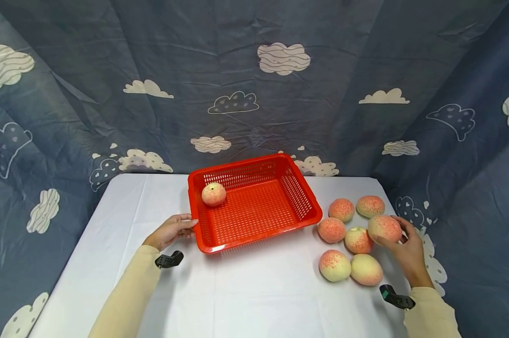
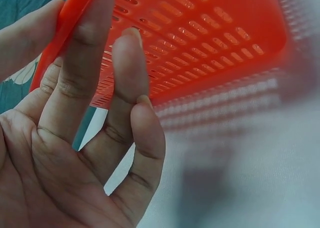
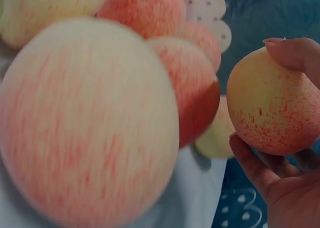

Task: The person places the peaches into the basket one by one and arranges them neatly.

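Your right hand holds a peach by the right edge of the table; your left hand pinches the red basket. Six other peaches — some between, in the way — sit close; one's inside. Only the left wrist view shows your left palm.

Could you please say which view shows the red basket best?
The head view: the red basket shows nearly whole, interior included. The left wrist view gives only a close-up of some rim and slotted plastic, partly behind the left hand; the right wrist view shows none of it.
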A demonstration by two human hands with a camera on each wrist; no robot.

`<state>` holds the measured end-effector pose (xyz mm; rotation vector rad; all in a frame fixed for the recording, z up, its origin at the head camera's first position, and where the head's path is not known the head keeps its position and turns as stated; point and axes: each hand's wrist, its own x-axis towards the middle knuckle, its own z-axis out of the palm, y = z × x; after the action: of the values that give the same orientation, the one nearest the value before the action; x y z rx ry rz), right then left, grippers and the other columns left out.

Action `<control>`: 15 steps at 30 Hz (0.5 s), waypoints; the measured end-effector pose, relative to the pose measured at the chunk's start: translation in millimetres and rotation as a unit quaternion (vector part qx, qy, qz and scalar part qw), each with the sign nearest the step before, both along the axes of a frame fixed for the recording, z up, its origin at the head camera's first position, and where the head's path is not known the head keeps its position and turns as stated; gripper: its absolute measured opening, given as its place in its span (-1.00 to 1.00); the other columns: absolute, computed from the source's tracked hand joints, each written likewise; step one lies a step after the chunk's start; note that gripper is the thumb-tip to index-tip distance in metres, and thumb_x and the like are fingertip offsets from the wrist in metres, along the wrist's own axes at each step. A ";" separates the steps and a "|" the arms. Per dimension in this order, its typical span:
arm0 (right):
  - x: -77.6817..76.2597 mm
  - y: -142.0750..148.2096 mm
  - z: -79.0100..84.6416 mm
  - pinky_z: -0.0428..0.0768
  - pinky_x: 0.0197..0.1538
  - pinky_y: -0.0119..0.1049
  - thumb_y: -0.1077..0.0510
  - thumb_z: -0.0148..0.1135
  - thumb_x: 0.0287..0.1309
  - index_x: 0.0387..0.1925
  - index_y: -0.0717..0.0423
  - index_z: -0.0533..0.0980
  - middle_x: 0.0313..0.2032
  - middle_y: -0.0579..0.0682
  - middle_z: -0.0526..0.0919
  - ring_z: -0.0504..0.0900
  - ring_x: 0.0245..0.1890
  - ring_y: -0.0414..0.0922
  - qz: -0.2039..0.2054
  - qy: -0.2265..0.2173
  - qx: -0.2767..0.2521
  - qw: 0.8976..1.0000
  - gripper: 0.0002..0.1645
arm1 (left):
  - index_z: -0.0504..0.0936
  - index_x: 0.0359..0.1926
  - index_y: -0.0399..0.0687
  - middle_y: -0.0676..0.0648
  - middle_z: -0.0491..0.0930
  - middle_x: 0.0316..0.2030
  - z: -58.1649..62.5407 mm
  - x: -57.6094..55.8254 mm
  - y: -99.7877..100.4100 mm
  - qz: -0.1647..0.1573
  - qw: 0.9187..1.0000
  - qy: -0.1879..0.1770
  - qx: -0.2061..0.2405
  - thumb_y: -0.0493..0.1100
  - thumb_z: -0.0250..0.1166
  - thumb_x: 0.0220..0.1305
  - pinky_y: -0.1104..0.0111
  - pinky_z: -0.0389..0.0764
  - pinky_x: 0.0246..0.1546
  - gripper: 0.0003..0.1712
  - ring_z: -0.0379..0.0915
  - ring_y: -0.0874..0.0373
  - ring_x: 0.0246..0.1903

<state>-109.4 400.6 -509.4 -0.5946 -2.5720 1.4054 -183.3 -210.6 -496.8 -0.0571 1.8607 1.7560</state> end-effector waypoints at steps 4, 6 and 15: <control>-18.0 12.5 -23.2 0.38 0.15 -0.43 -0.03 0.49 -0.03 0.41 -0.30 0.17 0.32 -0.05 0.22 0.30 0.18 -0.13 0.021 0.040 -0.003 0.999 0.01 | 0.50 -0.20 -0.13 0.04 0.61 -0.47 -0.8 0.5 -1.0 -0.002 1.000 0.001 0.000 -0.14 0.17 0.39 0.29 0.56 -0.21 -0.87 0.52 0.16 -0.45; -22.1 3.6 -12.5 0.38 0.20 -0.31 -0.02 0.49 -0.02 0.43 -0.24 0.17 0.35 0.00 0.20 0.31 0.22 -0.04 0.028 0.038 -0.012 0.999 0.02 | 0.50 -0.20 -0.13 0.05 0.61 -0.46 -1.1 0.7 -1.3 -0.002 1.000 0.002 0.001 -0.14 0.17 0.39 0.29 0.55 -0.21 -0.87 0.52 0.16 -0.45; -35.8 -49.3 46.2 0.42 0.14 -0.36 0.02 0.46 0.03 0.44 0.06 0.16 0.37 0.15 0.20 0.37 0.16 -0.04 0.107 0.021 0.008 0.994 0.01 | 0.49 -0.20 -0.13 0.05 0.62 -0.46 -1.5 1.4 -1.0 0.001 1.000 0.001 0.007 -0.14 0.18 0.38 0.32 0.54 -0.24 -0.86 0.52 0.17 -0.45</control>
<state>-145.2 351.2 -463.2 -0.2906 -2.6752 1.4409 -181.9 -211.5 -498.3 -0.0523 1.8497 1.7709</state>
